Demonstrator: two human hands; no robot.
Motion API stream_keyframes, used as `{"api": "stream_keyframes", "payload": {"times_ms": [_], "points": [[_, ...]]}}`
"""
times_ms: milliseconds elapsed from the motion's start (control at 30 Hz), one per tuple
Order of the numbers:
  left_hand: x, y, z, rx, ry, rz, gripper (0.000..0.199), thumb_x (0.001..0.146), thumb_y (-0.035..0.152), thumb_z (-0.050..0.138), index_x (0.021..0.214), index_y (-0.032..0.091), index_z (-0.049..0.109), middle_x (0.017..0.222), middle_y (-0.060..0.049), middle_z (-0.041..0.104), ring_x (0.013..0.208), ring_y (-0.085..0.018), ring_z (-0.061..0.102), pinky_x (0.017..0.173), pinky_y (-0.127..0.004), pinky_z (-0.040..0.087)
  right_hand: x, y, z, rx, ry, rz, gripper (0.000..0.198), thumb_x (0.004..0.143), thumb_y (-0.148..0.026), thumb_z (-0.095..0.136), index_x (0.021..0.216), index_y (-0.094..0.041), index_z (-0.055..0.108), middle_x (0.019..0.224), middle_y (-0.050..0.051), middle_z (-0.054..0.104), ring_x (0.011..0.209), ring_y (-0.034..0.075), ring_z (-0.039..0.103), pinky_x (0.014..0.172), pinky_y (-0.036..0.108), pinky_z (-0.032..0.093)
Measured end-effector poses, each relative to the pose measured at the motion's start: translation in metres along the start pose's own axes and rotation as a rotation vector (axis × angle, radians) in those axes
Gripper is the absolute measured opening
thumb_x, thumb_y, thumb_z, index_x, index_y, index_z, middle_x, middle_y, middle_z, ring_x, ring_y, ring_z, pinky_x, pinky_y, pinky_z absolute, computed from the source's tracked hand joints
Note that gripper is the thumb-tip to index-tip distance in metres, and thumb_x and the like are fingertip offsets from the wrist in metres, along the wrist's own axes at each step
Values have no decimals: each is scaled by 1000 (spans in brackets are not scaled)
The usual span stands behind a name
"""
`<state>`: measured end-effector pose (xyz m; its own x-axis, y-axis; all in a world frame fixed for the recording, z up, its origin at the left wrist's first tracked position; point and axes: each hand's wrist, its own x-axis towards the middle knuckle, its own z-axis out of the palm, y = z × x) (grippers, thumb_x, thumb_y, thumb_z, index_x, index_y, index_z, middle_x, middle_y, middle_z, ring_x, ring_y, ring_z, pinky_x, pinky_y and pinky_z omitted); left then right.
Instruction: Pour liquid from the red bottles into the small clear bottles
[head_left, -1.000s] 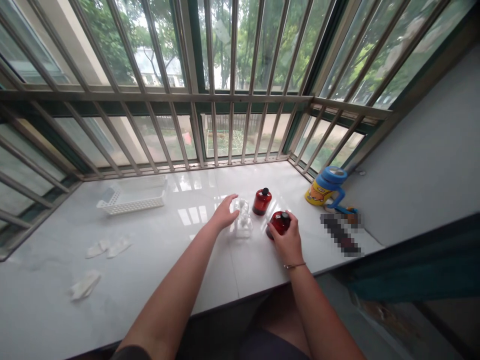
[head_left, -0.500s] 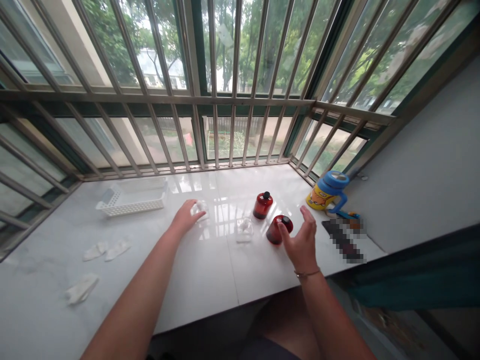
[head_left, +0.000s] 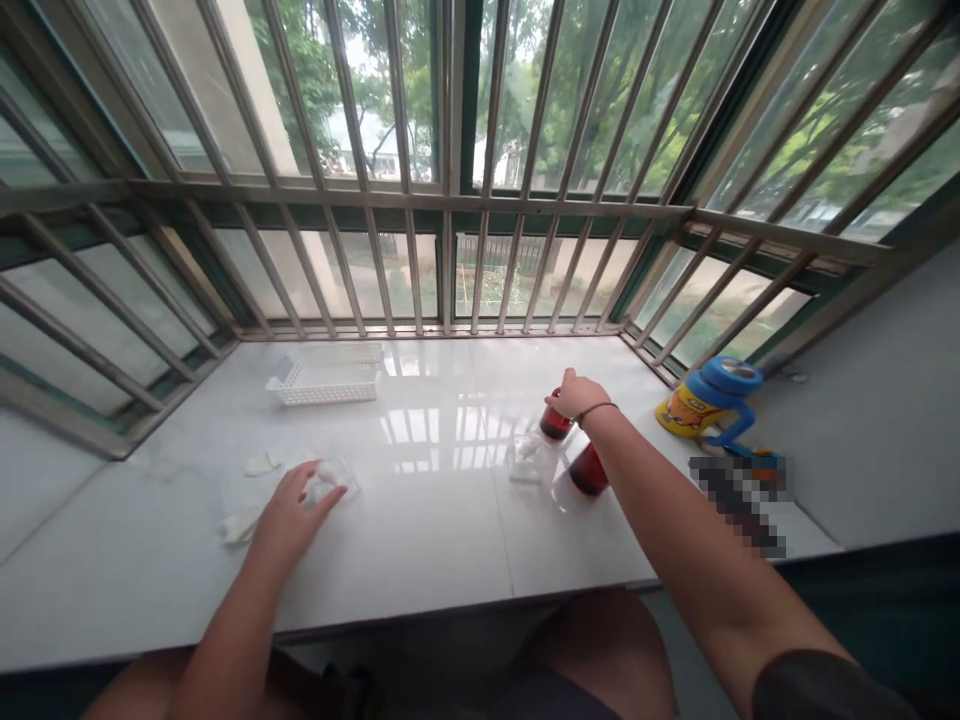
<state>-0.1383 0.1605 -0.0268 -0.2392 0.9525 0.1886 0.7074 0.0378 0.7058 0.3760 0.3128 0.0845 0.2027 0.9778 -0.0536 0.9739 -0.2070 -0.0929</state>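
Note:
My left hand (head_left: 292, 510) has its thumb and fingers curved around a small clear box (head_left: 335, 478), low over the left part of the counter. White crumpled pieces (head_left: 241, 524) lie beside and partly behind that hand. At the right, my right hand (head_left: 581, 397) closes over the top of the farther dark-red bottle (head_left: 556, 424), hiding its black cap. A second red bottle (head_left: 588, 472) stands nearer to me, partly covered by my right forearm. Just left of the bottles rests another clear box (head_left: 526, 460) with something whitish in it.
A white perforated basket (head_left: 328, 390) stands at the back left. Toward the right wall are a blue and yellow mug (head_left: 709, 397) with a handle and a pixelated dark object (head_left: 739, 505). Metal window bars (head_left: 420, 208) rise along the back of the white counter (head_left: 435, 540).
My left hand has moved left and nearer to me with the clear box. My right hand has gone from beside the nearer red bottle to the top of the farther one. The view has shifted left.

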Motion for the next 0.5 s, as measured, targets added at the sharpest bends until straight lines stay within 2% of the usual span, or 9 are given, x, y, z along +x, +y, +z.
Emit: {"api": "stream_keyframes", "payload": {"times_ms": [100, 267, 367, 500], "points": [[-18, -1, -6, -27, -1, 21, 59, 82, 66, 69, 125, 25, 64, 143, -11, 65, 133, -36, 64, 105, -53, 61, 5, -20, 1, 14, -5, -80, 56, 93, -40, 75, 133, -7, 54, 117, 27, 74, 106, 36, 74, 87, 41, 55], [-24, 4, -3, -36, -4, 27, 58, 83, 64, 69, 127, 25, 64, 144, -10, 65, 132, -35, 65, 103, -50, 63, -1, -73, 7, 101, -10, -349, 71, 93, -35, 75, 152, -10, 43, 137, 25, 68, 119, 33, 71, 94, 36, 52], [-16, 9, 2, -30, -20, 29, 58, 83, 63, 69, 126, 26, 65, 142, -10, 65, 132, -35, 65, 102, -49, 63, -17, -111, 11, 163, -57, -548, 83, 91, -37, 78, 159, -13, 38, 137, 22, 71, 118, 32, 71, 93, 36, 53], [2, 12, 11, -5, -35, 41, 57, 84, 64, 69, 126, 25, 63, 141, -12, 66, 133, -37, 64, 107, -53, 60, -56, -152, 17, 228, -133, -821, 93, 84, -37, 84, 163, -19, 38, 138, 17, 71, 115, 32, 72, 91, 37, 55]]}}
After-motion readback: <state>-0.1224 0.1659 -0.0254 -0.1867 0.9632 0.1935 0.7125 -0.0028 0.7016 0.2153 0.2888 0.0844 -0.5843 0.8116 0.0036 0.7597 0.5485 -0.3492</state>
